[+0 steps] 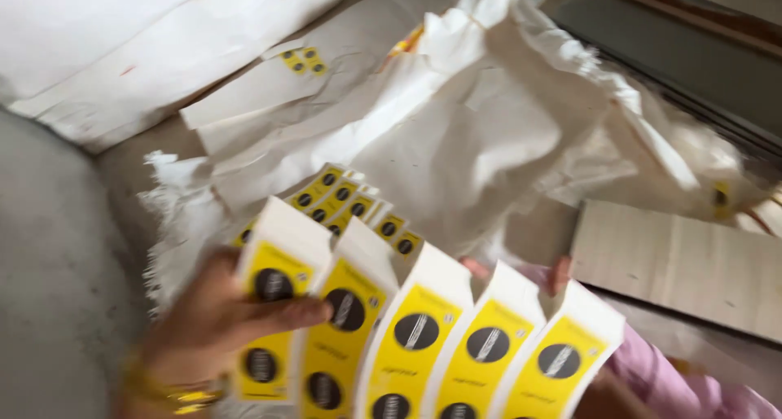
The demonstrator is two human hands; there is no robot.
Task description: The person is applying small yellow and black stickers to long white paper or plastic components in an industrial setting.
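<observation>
We have our left hand (216, 321) closed on the label cards (415, 337), thumb lying across the yellow face of the leftmost card and pointing toward the second one, the other fingers hidden behind the fan. The cards, white with yellow panels and dark round spots, spread in an overlapping row from that grip out to our right, so the long axis of the fan runs left to right across the bottom of the view, rising slightly at the left end, while each single card stands roughly upright with its white top curling away from us. Our right hand (554, 274) is almost wholly behind the far end of the fan; only fingertips show above the last two cards, with a pink sleeve (676, 378) below, and they seem to press on the backs of those cards, though we cannot tell how firmly that hand holds them. The left hand is thus the one with the clear hold, and the free end of the row lies toward the right hand. Just beyond the fan, more cards (350, 203) of the same kind lie in a loose stack on white cloth (456, 134), which is heaped and crumpled toward the far right corner of the surface. A small sheet of stickers (303, 59) rests on paper (244, 101) farther back, a pale board (684, 264) sits at the right edge, and a grey floor (49, 289) fills the left.
</observation>
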